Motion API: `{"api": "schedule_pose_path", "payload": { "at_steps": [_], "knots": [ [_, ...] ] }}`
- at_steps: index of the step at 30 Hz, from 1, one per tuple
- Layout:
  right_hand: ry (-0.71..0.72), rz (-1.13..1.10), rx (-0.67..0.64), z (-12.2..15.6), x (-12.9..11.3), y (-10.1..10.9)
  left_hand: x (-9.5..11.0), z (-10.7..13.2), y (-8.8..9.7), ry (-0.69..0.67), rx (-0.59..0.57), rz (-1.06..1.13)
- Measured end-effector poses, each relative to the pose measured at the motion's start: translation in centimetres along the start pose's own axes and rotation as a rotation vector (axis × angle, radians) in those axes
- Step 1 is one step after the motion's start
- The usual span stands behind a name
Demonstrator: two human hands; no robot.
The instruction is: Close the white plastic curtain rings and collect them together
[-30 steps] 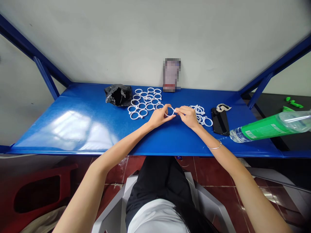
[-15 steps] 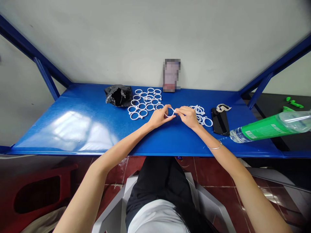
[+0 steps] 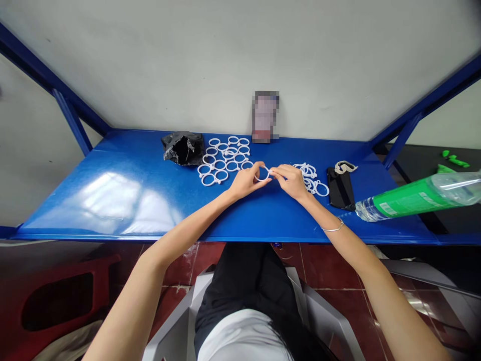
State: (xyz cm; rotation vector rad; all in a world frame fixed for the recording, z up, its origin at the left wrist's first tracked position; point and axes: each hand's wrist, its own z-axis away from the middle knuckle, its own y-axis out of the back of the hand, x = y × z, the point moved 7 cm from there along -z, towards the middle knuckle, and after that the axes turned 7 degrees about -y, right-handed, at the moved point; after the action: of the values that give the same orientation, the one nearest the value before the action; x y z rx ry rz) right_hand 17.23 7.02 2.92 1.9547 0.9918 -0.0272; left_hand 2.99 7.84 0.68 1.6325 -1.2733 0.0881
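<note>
Between my two hands a white plastic curtain ring (image 3: 262, 179) is held above the blue table (image 3: 150, 195). My left hand (image 3: 246, 181) is closed on the ring's left side, fingers behind it and thumb along the bottom. My right hand (image 3: 291, 179) pinches the small knob on the ring's right edge; its fingertips hide most of that knob. Several similar rings (image 3: 232, 165) lie spread flat behind and left of my left hand. To the right of my right hand sits a smaller, overlapping pile of white rings (image 3: 322, 189).
A crumpled black plastic bag (image 3: 183, 148) lies open at the back left. A blurred-out phone (image 3: 264, 118) leans against the wall. At the right are a black phone (image 3: 340, 190), a white roll-like loop (image 3: 344, 167) and a large green-labelled bottle (image 3: 417, 196).
</note>
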Motion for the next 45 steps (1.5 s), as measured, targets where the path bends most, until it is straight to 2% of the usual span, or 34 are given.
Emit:
{"api": "schedule_pose_path", "payload": {
  "at_steps": [30, 45],
  "knots": [
    [-0.040, -0.070, 0.003, -0.4, -1.4, 1.0, -0.2, 0.0, 0.4, 0.011, 0.056, -0.071],
    [0.001, -0.077, 0.019, -0.4, -1.8, 1.1, -0.3, -0.1, 0.2, -0.005, 0.052, -0.124]
  ]
}}
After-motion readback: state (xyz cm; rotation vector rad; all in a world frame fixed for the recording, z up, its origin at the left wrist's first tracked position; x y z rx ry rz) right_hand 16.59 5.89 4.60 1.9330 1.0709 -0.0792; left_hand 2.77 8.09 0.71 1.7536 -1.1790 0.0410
